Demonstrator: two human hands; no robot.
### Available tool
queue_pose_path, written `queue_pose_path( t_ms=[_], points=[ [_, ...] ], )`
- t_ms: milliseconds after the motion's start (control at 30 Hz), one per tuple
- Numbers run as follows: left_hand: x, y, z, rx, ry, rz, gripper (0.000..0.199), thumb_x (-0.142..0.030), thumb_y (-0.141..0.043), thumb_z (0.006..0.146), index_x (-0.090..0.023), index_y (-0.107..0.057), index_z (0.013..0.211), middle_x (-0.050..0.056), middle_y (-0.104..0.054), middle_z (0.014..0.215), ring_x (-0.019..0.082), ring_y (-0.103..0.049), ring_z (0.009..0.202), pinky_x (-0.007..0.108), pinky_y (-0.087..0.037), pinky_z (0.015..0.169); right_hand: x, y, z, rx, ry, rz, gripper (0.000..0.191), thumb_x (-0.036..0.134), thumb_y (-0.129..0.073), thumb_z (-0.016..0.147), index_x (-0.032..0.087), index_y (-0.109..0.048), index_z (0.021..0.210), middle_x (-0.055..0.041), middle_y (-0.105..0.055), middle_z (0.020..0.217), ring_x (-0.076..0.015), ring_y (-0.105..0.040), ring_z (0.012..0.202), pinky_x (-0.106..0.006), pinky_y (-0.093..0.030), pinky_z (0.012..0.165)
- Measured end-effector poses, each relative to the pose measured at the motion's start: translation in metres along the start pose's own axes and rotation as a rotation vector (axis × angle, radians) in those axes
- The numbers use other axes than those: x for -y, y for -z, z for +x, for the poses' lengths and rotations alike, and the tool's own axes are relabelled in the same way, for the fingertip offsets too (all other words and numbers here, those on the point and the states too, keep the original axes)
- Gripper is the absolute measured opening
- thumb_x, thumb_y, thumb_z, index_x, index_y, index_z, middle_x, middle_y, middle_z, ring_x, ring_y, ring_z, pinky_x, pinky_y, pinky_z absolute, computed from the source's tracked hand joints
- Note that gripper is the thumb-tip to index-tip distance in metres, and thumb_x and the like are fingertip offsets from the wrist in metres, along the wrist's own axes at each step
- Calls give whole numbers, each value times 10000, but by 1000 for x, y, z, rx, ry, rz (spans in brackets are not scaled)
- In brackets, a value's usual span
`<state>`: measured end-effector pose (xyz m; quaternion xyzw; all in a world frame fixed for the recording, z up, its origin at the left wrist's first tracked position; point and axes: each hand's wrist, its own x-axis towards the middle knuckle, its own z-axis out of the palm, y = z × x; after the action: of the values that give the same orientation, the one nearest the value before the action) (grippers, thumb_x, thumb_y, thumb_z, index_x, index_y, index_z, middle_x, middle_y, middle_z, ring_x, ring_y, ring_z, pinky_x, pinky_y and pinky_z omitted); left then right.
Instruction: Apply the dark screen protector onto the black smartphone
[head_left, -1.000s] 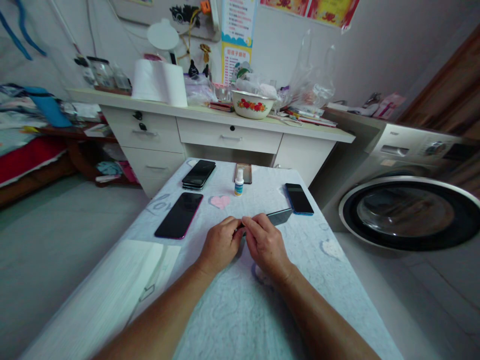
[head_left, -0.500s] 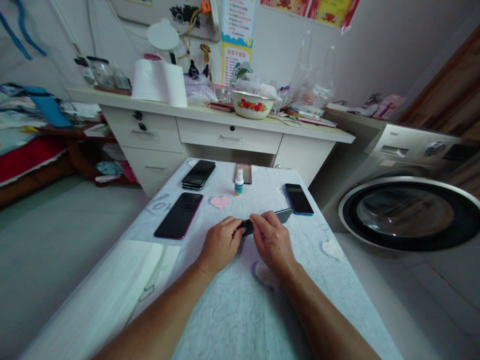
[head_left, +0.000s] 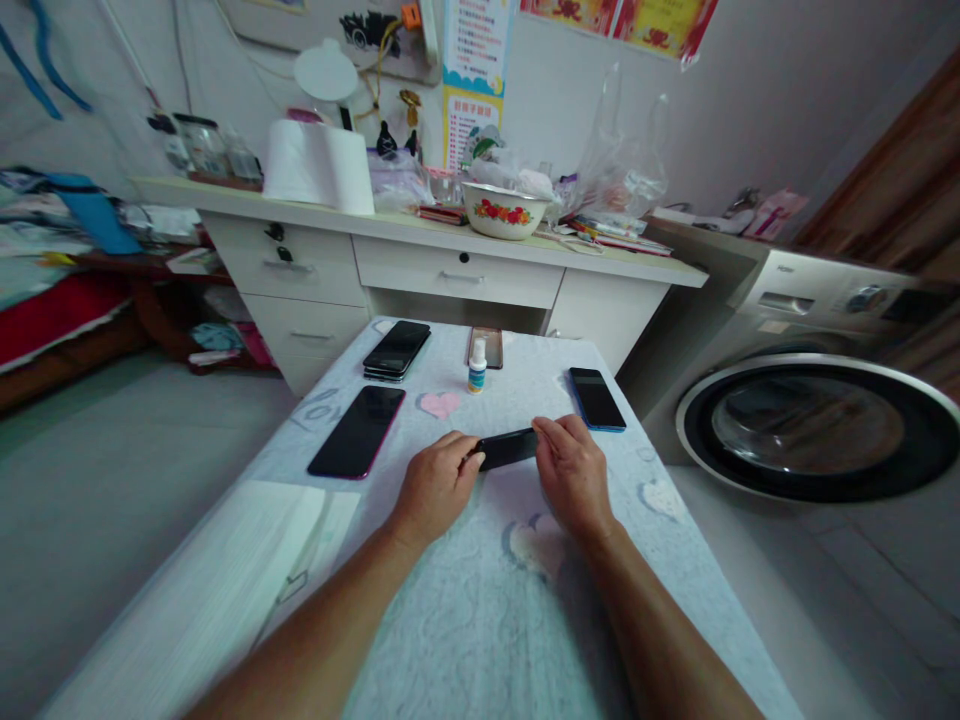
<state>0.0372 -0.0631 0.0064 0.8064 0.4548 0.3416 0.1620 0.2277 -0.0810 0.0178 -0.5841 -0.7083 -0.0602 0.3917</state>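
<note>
A black phone (head_left: 508,449) is held up just above the table, tilted, its dark face towards me. My left hand (head_left: 439,485) pinches its left end between thumb and fingers. At the opposite end my right hand (head_left: 574,470) is closed on the phone's edge, covering that part. Beyond my hands stands a small white spray bottle (head_left: 477,368) with a blue and yellow label, in front of a brownish phone case (head_left: 493,347). A blue-edged phone (head_left: 598,399) lies close to my right hand.
Left on the table lie a pink-edged phone (head_left: 358,432) and a stack of phones (head_left: 397,351). Nearer me is a pale, long flat sheet (head_left: 202,590). A white desk (head_left: 457,270) bounds the far side. An open washing machine door (head_left: 817,428) juts out at right.
My right hand has slid right along the phone, from its middle to its right end. More of the dark face now shows between my hands. My left hand has barely moved.
</note>
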Motion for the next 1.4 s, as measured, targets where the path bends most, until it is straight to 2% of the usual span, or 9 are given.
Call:
queue_pose_path(
  t_ms=[133,267,400,700,1033,1400],
  points=[
    [0,0,0,-12,8,-13,149,-178,-465,863,-185,-612,835,22,-612,795,154,-583,716,257,-430,653,-3,1,0,-14,-13,-3,268,175,-443,893,186,-657,1054,-47,-577,874,-136,-564,759,-259,-477,738],
    [-1,1,0,-74,45,-94,195,-146,-520,804,-191,-627,960,13,-641,849,128,-585,673,240,-465,652,-2,-1,0,-10,-12,-5,272,172,-436,894,189,-657,1051,-51,-577,877,-139,-566,762,-258,-479,732],
    [-3,2,0,-108,37,-162,205,-198,-529,834,-188,-618,1018,20,-651,888,124,-598,688,229,-486,642,0,-1,0,-5,-12,0,269,167,-439,892,181,-656,1051,-50,-573,879,-137,-568,758,-253,-477,727],
    [-1,1,0,-125,6,-118,176,-244,-484,901,-197,-634,981,37,-657,919,165,-622,852,253,-480,712,12,-5,-2,29,45,46,259,149,-436,897,191,-646,1044,-45,-569,858,-134,-564,761,-236,-472,720],
    [-2,-1,1,-143,-12,-117,129,-200,-503,888,-196,-620,944,21,-653,867,156,-624,803,253,-468,700,32,-15,-5,109,175,133,256,170,-430,917,191,-622,1085,-55,-563,888,-130,-558,774,-223,-485,713],
    [-3,-1,1,-142,-13,-98,133,-230,-499,890,-187,-620,924,22,-638,842,157,-615,781,252,-459,677,19,-8,-4,86,115,106,278,165,-444,905,189,-626,1113,-50,-569,895,-129,-567,772,-222,-476,718]
  ],
)
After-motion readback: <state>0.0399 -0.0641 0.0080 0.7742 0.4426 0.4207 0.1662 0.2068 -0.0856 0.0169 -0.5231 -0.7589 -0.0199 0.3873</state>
